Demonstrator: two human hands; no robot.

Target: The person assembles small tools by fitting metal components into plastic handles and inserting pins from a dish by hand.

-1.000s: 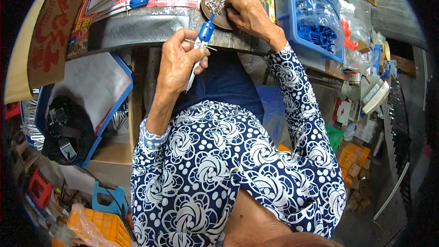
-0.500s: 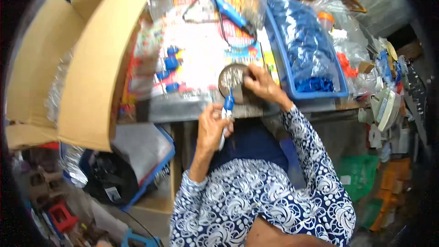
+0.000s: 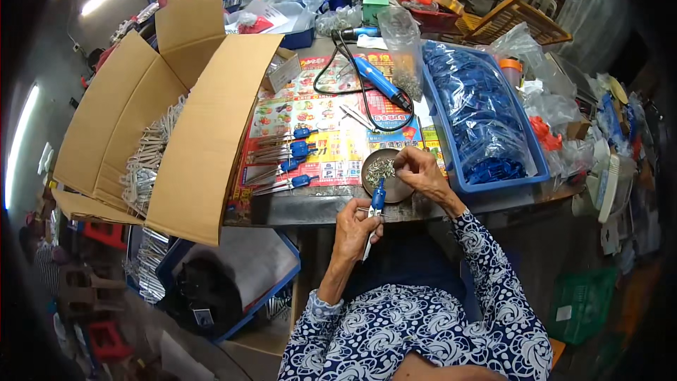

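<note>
My left hand (image 3: 357, 224) grips a metal tool with a blue handle (image 3: 375, 206), held upright at the table's front edge. My right hand (image 3: 417, 170) reaches over a small round metal dish (image 3: 375, 162) of tiny metal parts, fingertips pinched at its rim; whether a part is between them I cannot tell. Several finished blue-handled tools (image 3: 285, 164) lie in a row on the coloured paper sheet (image 3: 331, 134) left of the dish.
A big open cardboard box (image 3: 176, 120) of metal pieces stands at the left. A blue tray (image 3: 525, 169) full of blue plastic parts sits at the right. A blue corded tool (image 3: 377, 81) lies behind the dish. Bags and clutter crowd the far side.
The view has tilted up and pulled back, bringing the cardboard box and the far table in. My hands stay at the dish, the left still holding the blue-handled tool.
</note>
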